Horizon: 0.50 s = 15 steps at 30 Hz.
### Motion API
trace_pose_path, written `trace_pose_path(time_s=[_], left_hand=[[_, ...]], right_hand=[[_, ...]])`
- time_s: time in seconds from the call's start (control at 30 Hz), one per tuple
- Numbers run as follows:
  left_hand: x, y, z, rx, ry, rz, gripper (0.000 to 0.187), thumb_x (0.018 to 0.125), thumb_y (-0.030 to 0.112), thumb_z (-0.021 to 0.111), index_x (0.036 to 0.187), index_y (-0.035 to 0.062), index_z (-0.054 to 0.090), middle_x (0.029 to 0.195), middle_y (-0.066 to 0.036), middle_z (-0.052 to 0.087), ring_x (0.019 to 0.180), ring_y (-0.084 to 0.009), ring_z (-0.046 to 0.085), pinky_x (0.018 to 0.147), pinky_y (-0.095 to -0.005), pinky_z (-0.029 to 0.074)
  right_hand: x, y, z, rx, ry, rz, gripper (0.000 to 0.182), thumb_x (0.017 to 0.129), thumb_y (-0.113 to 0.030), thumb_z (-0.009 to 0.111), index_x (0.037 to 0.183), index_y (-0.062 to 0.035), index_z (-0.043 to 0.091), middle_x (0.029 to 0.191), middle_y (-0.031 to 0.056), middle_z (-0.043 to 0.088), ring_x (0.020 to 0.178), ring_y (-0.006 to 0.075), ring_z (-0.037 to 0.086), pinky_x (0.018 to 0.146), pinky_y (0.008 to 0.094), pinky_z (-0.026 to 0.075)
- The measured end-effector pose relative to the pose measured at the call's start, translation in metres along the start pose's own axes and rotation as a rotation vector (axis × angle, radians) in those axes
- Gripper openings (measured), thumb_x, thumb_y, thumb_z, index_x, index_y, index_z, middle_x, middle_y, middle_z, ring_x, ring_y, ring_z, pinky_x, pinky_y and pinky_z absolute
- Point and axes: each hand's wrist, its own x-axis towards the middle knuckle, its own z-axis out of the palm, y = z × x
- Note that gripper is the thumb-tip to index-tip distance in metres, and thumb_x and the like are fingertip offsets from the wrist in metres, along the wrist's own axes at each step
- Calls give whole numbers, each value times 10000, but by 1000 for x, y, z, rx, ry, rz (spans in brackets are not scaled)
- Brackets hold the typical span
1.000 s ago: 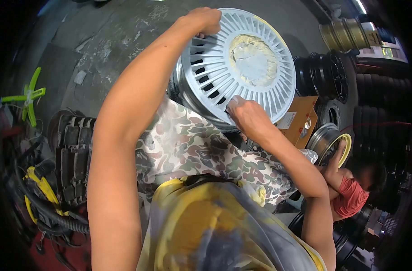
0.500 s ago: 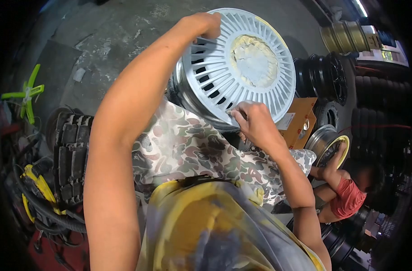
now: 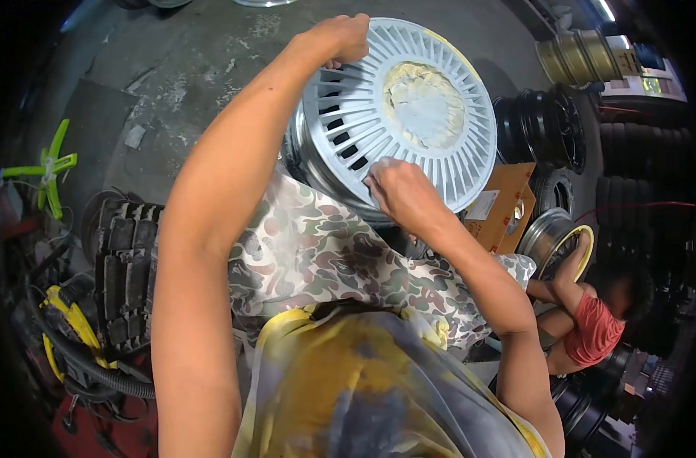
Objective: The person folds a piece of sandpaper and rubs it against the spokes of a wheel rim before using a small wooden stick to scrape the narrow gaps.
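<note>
A grey-white wheel rim (image 3: 481, 133) with many thin spokes tilts up in front of my knees, its centre covered by cracked cream-coloured material (image 3: 424, 103). My left hand (image 3: 343, 40) is closed around the rim's upper left edge, fingers curled over the lip. At the near edge, my right hand (image 3: 401, 192) presses against the outer ring by the spoke ends. Its fingers are bunched together, and whatever they pinch is hidden beneath them.
A cardboard box (image 3: 508, 202) stands right of the wheel, near black rims (image 3: 542, 130) and a gold rim (image 3: 581, 61). A co-worker in a red shirt (image 3: 596, 328) holds a yellow-edged rim (image 3: 554, 237). At left are a green cross-shaped stand (image 3: 50, 168) and a black hose (image 3: 96, 370).
My right hand has slid left along the near edge of the rim. My left hand keeps its grip at the upper left. The view has shifted slightly.
</note>
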Motion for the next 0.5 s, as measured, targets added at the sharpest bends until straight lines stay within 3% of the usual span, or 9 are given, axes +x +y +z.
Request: trace_pose_path(time_s=[0.13, 0.17, 0.2, 0.23, 0.27, 0.3, 0.4, 0.5], left_hand=[[0, -18, -11, -2, 62, 94, 380, 922, 113, 514, 1272, 0, 608, 1046, -226, 746, 800, -374, 750, 645, -458, 606], [5, -28, -13, 48, 93, 160, 330, 928, 141, 541, 1218, 11, 627, 1030, -223, 743, 841, -381, 740, 724, -468, 588], [11, -32, -13, 99, 124, 231, 284, 934, 170, 569, 1165, 23, 647, 1014, -220, 741, 882, -389, 730, 803, -477, 570], [7, -25, -13, 104, 117, 247, 284, 934, 170, 569, 1165, 23, 647, 1014, -220, 741, 882, -389, 730, 803, -477, 570], [0, -21, -12, 132, 97, 271, 270, 926, 169, 577, 1125, 16, 676, 1028, -224, 742, 922, -402, 722, 850, -479, 557], [-10, -16, -14, 159, 83, 286, 260, 919, 169, 584, 1086, 10, 705, 1042, -227, 743, 963, -414, 714, 896, -481, 543], [-51, 17, -14, 72, -112, 271, 252, 920, 127, 562, 1034, -15, 736, 983, -228, 745, 945, -387, 715, 855, -476, 549], [-89, 42, -4, 137, -236, 393, 255, 943, 116, 554, 1032, -33, 740, 952, -224, 751, 893, -384, 721, 851, -457, 565]], right_hand=[[-6, -13, -37, 294, -96, 229, 228, 964, -119, 642, 831, 66, 632, 827, 272, 642, 797, 492, 630, 733, 549, 502], [-9, -8, -28, 295, -90, 242, 228, 964, -119, 642, 831, 66, 632, 827, 272, 642, 797, 492, 630, 733, 549, 502], [-9, 0, -9, 176, -6, 134, 228, 974, -127, 640, 859, 70, 657, 825, 267, 661, 771, 477, 639, 722, 542, 506], [-8, 6, 3, 56, 77, 26, 234, 983, -134, 638, 887, 74, 682, 823, 261, 679, 745, 462, 649, 711, 535, 510], [-9, 11, 8, 8, 129, -22, 232, 983, -151, 663, 965, 74, 718, 775, 215, 685, 660, 301, 673, 646, 444, 512], [-7, 13, -1, 7, 136, -21, 232, 983, -151, 663, 965, 74, 718, 775, 215, 685, 660, 301, 673, 646, 444, 512], [-21, 16, -66, 767, -180, 359, 225, 994, -183, 695, 1057, 22, 763, 729, 12, 623, 655, 54, 507, 579, 271, 421], [-54, 46, -84, 640, 159, 472, 210, 995, -149, 674, 1074, 23, 766, 705, 7, 647, 625, 54, 539, 584, 264, 453]])
